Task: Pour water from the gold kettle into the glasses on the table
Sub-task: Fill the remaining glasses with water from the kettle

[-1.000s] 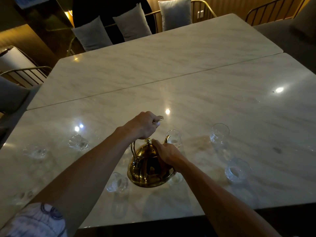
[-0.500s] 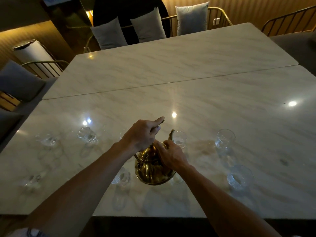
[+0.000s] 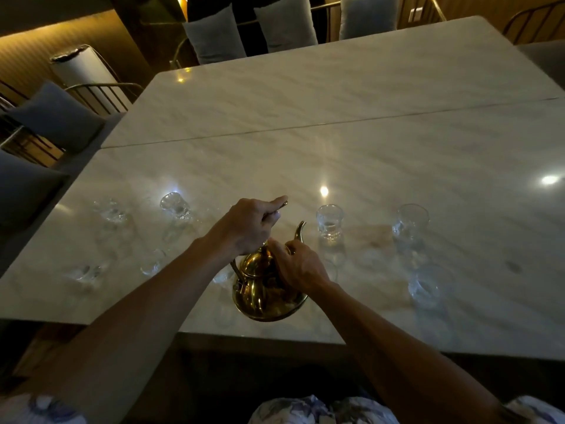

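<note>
Marble table: gold kettle at near edge, left hand gripping its handle, right hand clasping its top; clear glasses scattered left and right.

The left hand is covering most of the handle of the kettle; the right hand is hiding the lid's 3 o'clock side. At the kettle's 9 o'clock, a glass is peeking from behind the forearm. The bench is running off-frame at 3 o'clock.
</note>
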A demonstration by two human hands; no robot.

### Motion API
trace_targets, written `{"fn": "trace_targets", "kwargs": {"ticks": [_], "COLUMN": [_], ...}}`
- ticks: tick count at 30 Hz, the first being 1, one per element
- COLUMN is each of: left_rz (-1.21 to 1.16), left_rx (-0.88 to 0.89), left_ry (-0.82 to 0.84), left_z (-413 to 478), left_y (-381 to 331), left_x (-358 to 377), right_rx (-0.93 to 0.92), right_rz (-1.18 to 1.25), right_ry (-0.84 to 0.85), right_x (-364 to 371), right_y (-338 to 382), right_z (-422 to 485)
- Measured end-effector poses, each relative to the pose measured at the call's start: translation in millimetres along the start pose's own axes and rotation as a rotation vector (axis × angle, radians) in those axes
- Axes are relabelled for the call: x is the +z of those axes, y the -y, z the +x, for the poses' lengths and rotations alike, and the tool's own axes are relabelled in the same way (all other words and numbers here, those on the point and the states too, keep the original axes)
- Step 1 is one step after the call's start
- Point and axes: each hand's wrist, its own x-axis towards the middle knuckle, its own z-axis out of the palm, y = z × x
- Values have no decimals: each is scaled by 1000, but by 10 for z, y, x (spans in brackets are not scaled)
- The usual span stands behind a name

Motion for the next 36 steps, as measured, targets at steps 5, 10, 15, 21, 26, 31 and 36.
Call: {"fn": "trace_targets", "kwargs": {"ticks": [5,10,15,21,26,31,36], "left_rz": [-10,-35,-39,-23,-18,-6,1], "left_rx": [-3,-115,-254,-415,-495,-553,-590], "left_ry": [-33,-86,-141,-99,-47,7,55], "left_z": [-230,-488,-626,-710,-688,-636,-538], "left_y": [-23,-130,-377,-760,-945,-1055,-1063], "left_x": [87,255,401,493,586,661,699], "right_rx": [-6,-51,-77,-101,-70,-42,-7], "right_rz": [9,-43,-100,-107,-96,-118,-117], "right_ry": [40,114,242,374,445,487,521], "right_x": [77,28,-170,-372,-490,-542,-564], "right_y": [-111,-237,-361,-545,-681,-786,-830], "right_z": [-135,-313,-430,-537,-578,-557,-520]}}
